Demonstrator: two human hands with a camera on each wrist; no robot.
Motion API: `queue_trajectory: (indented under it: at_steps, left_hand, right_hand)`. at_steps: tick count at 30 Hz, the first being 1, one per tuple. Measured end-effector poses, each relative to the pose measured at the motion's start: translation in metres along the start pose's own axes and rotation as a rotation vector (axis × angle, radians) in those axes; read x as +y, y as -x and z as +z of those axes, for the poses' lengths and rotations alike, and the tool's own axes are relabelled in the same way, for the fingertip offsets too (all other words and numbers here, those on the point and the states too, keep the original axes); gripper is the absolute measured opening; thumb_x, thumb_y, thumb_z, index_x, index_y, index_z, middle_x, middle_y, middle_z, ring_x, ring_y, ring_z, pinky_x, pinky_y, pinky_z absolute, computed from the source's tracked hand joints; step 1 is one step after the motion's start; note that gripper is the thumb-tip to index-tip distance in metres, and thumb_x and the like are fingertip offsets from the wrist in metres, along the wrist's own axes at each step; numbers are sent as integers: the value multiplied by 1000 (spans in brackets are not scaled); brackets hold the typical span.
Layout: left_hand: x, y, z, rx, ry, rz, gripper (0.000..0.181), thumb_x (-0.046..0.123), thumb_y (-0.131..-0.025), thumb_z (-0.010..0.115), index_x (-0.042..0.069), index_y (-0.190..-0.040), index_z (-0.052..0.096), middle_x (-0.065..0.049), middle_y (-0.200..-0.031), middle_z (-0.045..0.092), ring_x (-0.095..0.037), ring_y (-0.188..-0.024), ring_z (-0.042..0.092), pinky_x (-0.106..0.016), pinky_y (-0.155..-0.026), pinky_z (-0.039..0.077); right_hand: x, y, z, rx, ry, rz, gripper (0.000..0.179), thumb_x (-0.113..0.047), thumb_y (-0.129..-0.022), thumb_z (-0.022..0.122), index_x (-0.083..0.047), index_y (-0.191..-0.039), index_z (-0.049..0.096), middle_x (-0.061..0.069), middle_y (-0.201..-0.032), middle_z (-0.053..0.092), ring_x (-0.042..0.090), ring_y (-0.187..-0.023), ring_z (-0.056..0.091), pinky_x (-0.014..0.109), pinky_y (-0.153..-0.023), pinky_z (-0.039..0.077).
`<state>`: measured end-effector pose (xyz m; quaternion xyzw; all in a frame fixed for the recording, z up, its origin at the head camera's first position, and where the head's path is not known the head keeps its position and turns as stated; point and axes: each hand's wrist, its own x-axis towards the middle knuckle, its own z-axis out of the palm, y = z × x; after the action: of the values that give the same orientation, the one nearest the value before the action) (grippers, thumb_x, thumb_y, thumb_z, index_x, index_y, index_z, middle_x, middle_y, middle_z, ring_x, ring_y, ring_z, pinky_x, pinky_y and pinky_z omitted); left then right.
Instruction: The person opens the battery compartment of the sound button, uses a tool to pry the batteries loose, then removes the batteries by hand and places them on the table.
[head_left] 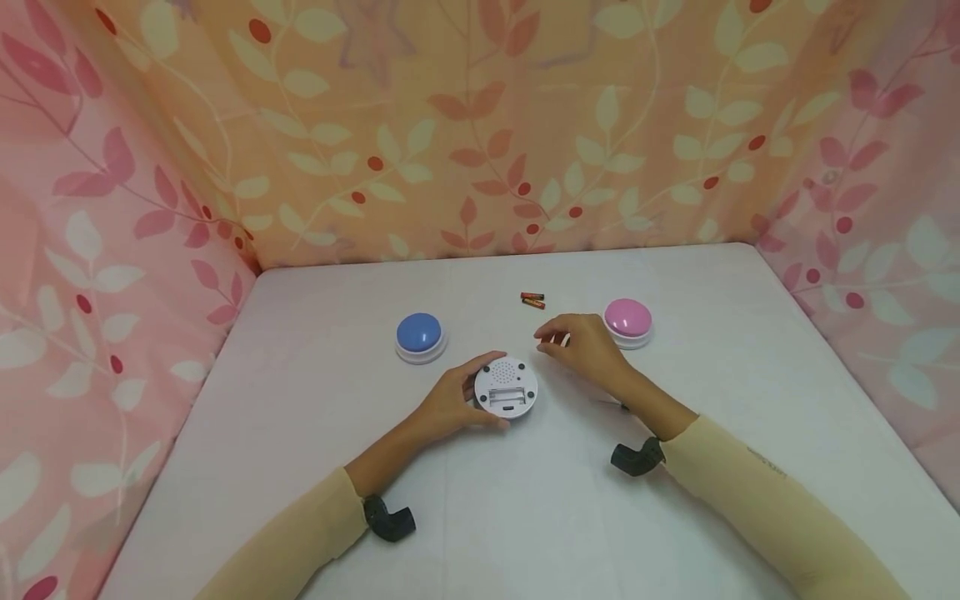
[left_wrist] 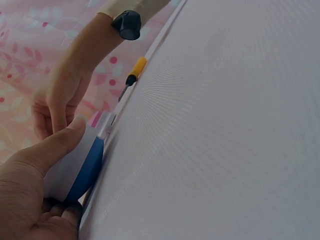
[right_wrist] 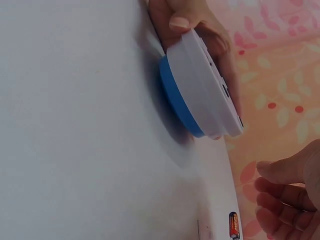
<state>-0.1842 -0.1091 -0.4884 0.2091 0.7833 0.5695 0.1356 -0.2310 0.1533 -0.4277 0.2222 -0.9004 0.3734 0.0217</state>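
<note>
My left hand [head_left: 447,403] grips a round push-button [head_left: 507,388] by its edge, thumb on the near side and fingers on the far side. Its white base faces up, showing an uncovered battery slot and a speaker grille; the blue dome points down in the right wrist view. Right of it my right hand [head_left: 585,350] hovers, fingers loosely bent, with nothing visible between thumb and fingertips. Beyond that hand, two small batteries [head_left: 533,300] lie side by side on the table. A yellow-handled screwdriver [left_wrist: 139,67] shows in the left wrist view; my right forearm mostly hides it from the head view.
A blue-domed button [head_left: 420,336] stands at the back left of the white table [head_left: 465,517]. A pink-domed button [head_left: 628,320] is just behind my right hand. Leaf-patterned curtains [head_left: 480,133] enclose the back and sides.
</note>
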Motion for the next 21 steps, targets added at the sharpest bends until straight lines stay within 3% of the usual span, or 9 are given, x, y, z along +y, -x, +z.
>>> queue_trajectory:
  at_steps: [7,21]
  left_hand:
    - [-3,0,0,-1,16,-11,103,27,-65,98,34,-153,45,12,-155,43,-11,-143,41,-32,-114,36]
    - [0,0,0,-9,17,5,103,28,-67,97,27,-155,43,9,-158,40,-13,-145,38,-34,-115,35]
  right_hand:
    - [-2,22,1,-113,-28,-76,30,-8,-85,82,-9,-115,76,1,-104,76,19,-92,66,34,-78,58]
    - [-3,36,9,-197,-28,-178,46,-5,-87,80,-9,-131,69,4,-119,73,21,-104,69,35,-83,59]
